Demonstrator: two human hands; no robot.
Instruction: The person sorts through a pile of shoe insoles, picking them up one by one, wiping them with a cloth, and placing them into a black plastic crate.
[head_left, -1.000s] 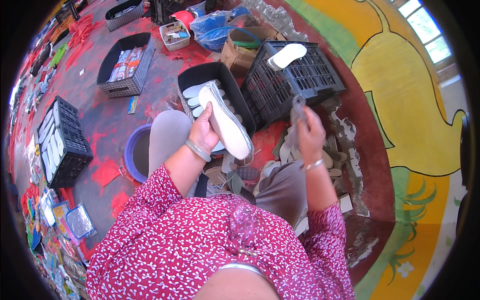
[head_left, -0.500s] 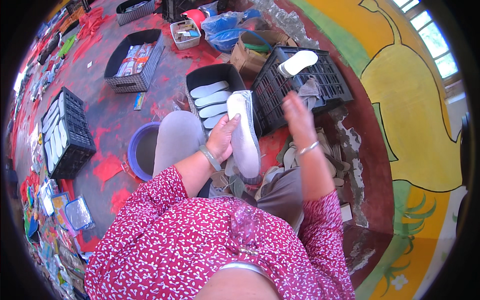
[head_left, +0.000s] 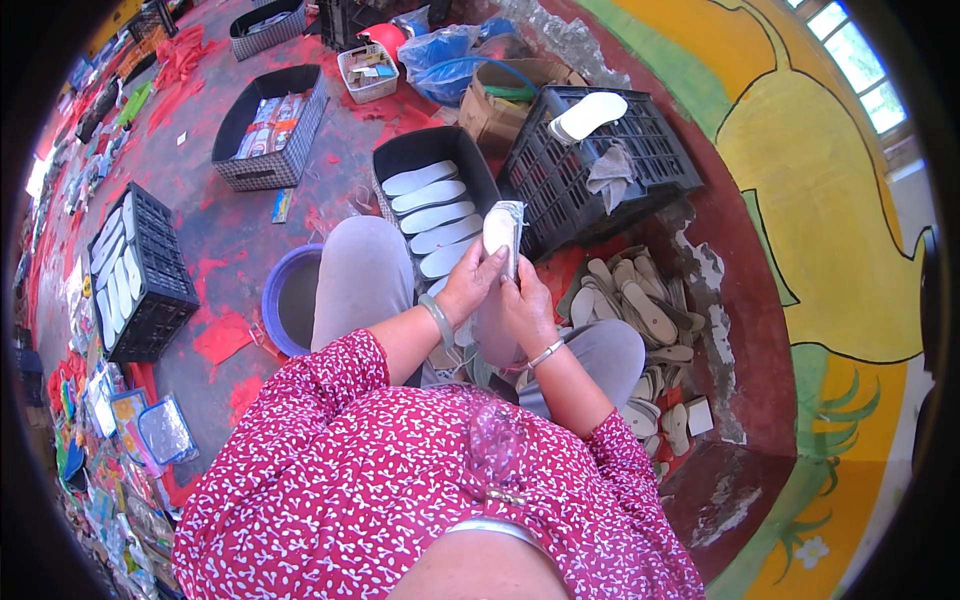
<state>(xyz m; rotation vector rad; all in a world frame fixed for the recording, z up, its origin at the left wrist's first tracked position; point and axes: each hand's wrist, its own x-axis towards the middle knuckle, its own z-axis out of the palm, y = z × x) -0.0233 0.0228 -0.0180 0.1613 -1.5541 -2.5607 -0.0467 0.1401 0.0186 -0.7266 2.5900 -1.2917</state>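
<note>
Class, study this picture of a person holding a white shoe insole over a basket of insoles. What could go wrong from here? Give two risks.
1. The white insole is held upright by both the left hand and right hand, pinched near its lower part; it could slip and miss the black basket.
2. Loose soles crowd the floor beside the right knee, so a dropped piece might get mixed in.

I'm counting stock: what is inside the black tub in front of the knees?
The tub holds pale insoles laid in a row, about five showing. The insole in both hands, left hand and right hand, covers the near corner, so any more there or underneath stay hidden.
</note>
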